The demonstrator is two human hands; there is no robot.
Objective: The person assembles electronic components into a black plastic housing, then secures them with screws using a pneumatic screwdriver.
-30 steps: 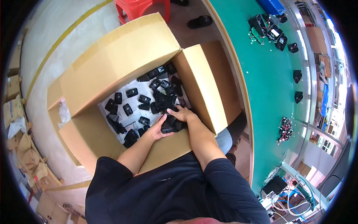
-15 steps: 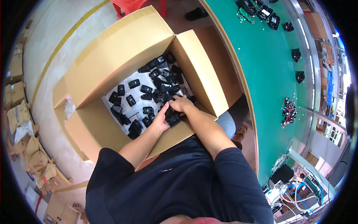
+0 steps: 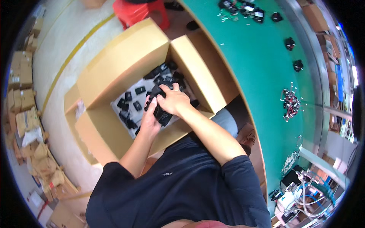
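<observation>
A cluster of black plastic parts [image 3: 163,118] is held between my two hands above the inside of an open cardboard box [image 3: 121,62]. My left hand [image 3: 150,119] grips the cluster from its near left side, thumb up along it. My right hand [image 3: 175,101] lies over the top and right, fingers curled onto it. How many parts are held cannot be told; the hands cover much of them. Below, more small black housings [image 3: 137,105] lie scattered on the pale sheet lining the box, thickest toward its far corner.
To the right runs a green-topped table [image 3: 258,83] bearing black parts [image 3: 251,13] at its far end, a pile of red and black wired pieces [image 3: 291,104] and cabling [image 3: 304,197]. A red stool [image 3: 133,15] stands beyond the box. Cartons [image 3: 23,95] line the left.
Both hands have risen from the box floor with a cluster of black parts between them. The view has shifted slightly, and the stool shows more.
</observation>
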